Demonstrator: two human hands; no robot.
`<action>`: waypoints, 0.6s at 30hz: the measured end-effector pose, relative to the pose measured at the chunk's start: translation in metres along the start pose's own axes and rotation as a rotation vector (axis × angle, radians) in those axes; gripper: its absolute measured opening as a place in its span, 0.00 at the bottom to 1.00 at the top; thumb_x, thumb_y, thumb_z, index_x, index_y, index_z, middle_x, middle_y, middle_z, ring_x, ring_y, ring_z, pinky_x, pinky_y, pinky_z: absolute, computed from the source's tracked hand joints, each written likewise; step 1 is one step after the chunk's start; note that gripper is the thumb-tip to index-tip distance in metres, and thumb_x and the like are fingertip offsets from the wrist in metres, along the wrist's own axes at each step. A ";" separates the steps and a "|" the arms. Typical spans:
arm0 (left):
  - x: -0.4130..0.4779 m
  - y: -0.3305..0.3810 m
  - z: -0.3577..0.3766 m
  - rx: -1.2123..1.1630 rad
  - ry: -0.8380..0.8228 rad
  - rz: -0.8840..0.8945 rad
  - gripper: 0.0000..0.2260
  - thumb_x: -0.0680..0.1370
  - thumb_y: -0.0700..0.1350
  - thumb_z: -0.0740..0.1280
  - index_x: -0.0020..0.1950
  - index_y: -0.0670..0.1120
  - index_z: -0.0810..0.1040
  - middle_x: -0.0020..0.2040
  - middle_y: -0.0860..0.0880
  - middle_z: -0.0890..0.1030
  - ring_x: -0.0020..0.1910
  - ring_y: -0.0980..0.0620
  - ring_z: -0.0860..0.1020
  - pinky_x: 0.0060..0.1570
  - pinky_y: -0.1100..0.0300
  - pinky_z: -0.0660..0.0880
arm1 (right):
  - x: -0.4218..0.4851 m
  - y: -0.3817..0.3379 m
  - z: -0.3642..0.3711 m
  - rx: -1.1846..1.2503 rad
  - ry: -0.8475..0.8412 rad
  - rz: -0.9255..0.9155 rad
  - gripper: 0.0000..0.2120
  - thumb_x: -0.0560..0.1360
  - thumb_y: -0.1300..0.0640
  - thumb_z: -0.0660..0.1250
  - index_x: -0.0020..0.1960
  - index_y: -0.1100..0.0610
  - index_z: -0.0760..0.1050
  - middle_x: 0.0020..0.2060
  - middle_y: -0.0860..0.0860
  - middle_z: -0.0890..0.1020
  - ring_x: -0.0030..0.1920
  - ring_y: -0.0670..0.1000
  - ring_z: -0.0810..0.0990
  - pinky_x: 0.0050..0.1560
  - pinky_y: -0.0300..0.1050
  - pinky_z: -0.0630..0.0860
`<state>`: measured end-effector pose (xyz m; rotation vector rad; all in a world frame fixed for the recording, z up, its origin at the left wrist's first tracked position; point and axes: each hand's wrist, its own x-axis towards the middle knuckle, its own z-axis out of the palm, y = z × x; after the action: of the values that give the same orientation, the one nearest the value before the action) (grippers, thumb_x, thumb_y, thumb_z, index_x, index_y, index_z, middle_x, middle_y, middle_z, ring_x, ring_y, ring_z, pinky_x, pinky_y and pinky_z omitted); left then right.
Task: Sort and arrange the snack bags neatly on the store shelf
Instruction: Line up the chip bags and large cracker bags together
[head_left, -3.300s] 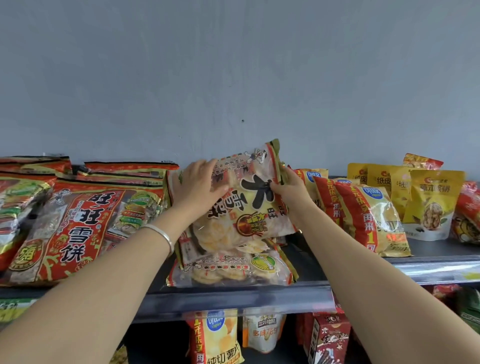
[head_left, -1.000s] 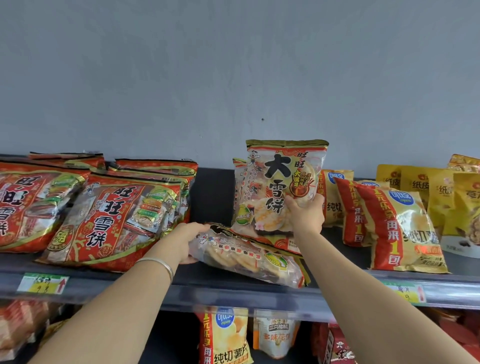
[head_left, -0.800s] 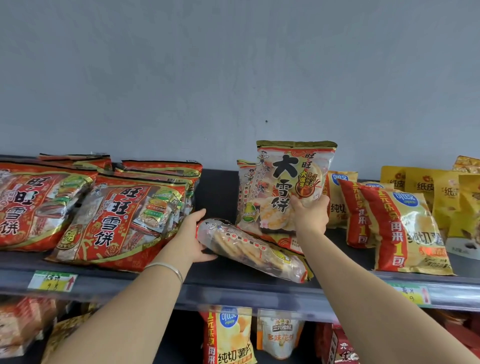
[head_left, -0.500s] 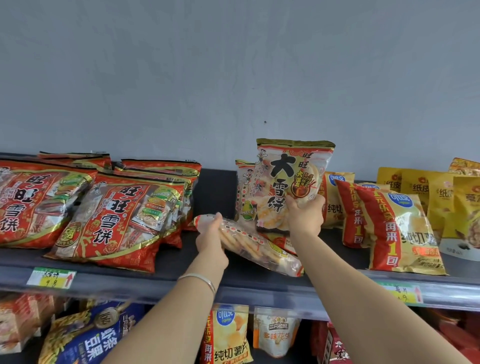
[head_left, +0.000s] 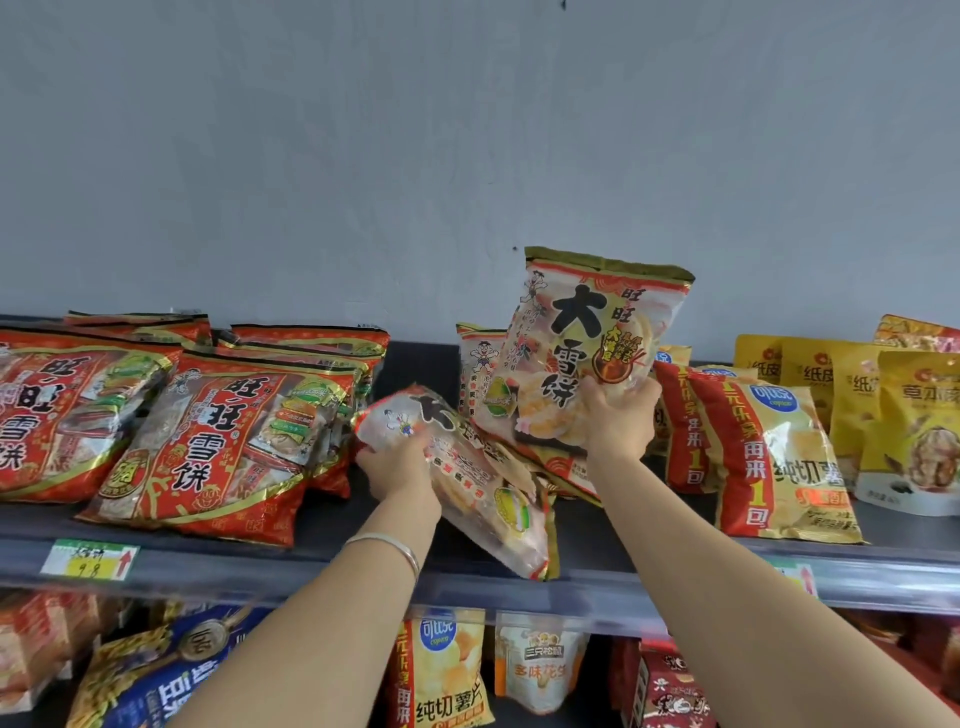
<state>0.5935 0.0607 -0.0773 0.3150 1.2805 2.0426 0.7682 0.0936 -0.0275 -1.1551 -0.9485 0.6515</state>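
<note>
The right hand (head_left: 618, 421) grips a pale crinkly plastic cracker bag (head_left: 587, 332) upright on the dark metal shelf (head_left: 311, 566), and the left hand (head_left: 400, 467) clutches a similar bag (head_left: 483, 483) tilted over this shelf's front edge, where it may slide off if released.

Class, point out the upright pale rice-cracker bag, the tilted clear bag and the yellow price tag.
Upright pale rice-cracker bag (head_left: 587, 353): head view, printed front.
Tilted clear bag (head_left: 483, 480): head view, middle.
Yellow price tag (head_left: 88, 561): head view, centre.

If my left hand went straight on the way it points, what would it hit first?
Left hand, gripping the tilted cracker bag, probably reaches the grey wall through the gap; depth unclear.
</note>
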 end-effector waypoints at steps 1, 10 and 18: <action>-0.001 0.008 -0.001 -0.018 -0.003 0.040 0.32 0.70 0.44 0.75 0.70 0.44 0.63 0.63 0.44 0.74 0.59 0.41 0.75 0.53 0.53 0.72 | 0.001 -0.004 -0.001 -0.024 0.010 -0.036 0.23 0.74 0.50 0.69 0.64 0.53 0.64 0.52 0.53 0.76 0.53 0.57 0.77 0.57 0.57 0.75; -0.009 0.035 0.006 0.011 -0.197 0.331 0.22 0.73 0.51 0.72 0.60 0.42 0.72 0.55 0.50 0.76 0.55 0.50 0.73 0.54 0.55 0.67 | 0.007 -0.006 -0.015 -0.223 -0.006 -0.218 0.23 0.75 0.51 0.68 0.67 0.53 0.64 0.56 0.53 0.79 0.56 0.58 0.78 0.48 0.47 0.70; -0.023 0.013 0.044 0.151 -0.391 0.444 0.08 0.77 0.49 0.67 0.52 0.49 0.72 0.44 0.56 0.75 0.43 0.60 0.74 0.44 0.61 0.68 | 0.028 -0.006 -0.045 -0.289 0.133 -0.232 0.24 0.75 0.49 0.68 0.68 0.53 0.65 0.60 0.53 0.78 0.59 0.58 0.77 0.54 0.53 0.72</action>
<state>0.6284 0.0719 -0.0418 1.0950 1.1899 2.0935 0.8210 0.0946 -0.0187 -1.3000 -1.0661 0.2516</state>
